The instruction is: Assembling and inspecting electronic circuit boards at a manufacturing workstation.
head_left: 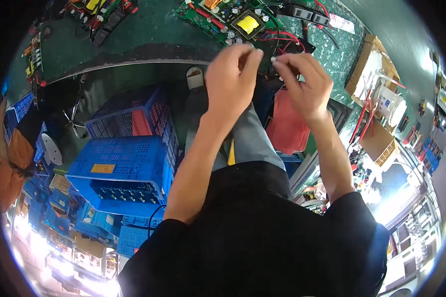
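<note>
Two closed pinches near green circuit board [220, 19]: in left hand [233, 72], cannot tell what, if anything; in right hand [306, 81], small white piece [273, 59].

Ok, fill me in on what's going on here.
A person in a black top has both bare hands raised near the edge of a green workbench. The right hand seems to pinch a small white piece, too small to identify. The left hand is curled close by; whether it holds anything is unclear. Beyond them lies a circuit board with a yellow-topped part.
</note>
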{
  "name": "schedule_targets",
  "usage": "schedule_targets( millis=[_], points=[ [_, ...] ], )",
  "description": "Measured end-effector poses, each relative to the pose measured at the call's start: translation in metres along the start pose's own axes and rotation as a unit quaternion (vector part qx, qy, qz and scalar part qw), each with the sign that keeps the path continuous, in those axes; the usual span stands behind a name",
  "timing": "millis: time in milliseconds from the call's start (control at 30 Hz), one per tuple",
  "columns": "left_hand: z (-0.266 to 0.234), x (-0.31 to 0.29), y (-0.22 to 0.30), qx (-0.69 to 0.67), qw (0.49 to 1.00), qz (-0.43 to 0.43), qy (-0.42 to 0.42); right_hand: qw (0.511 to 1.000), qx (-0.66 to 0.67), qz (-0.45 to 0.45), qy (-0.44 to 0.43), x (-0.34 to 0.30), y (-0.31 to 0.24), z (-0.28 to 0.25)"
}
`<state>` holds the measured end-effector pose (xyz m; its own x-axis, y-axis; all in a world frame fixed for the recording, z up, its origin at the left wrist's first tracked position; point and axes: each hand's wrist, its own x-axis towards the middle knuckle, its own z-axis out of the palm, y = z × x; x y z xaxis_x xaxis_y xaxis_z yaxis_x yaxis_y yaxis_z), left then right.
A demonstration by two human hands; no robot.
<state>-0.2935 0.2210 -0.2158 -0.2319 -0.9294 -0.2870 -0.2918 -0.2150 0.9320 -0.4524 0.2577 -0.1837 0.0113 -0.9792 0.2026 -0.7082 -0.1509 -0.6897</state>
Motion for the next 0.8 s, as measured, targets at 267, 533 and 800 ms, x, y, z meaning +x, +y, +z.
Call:
schedule_targets(
  millis=[267,533,800],
  points=[
    [-0.026,0.057,-0.038,0.276,0.869,0.337,0.233,0.964,-0.238,-0.079,-0.085,0.024,0.025,0.025],
    [-0.022,0.083,-0.071,0.072,0.813,0.476,0.326,0.939,-0.251,-0.17,-0.161,0.05,0.028,0.019],
    [-0.013,0.081,-0.087,0.041,0.838,0.44,0.319,0.931,-0.273,-0.144,-0.193,0.053,0.027,0.017]
  ],
)
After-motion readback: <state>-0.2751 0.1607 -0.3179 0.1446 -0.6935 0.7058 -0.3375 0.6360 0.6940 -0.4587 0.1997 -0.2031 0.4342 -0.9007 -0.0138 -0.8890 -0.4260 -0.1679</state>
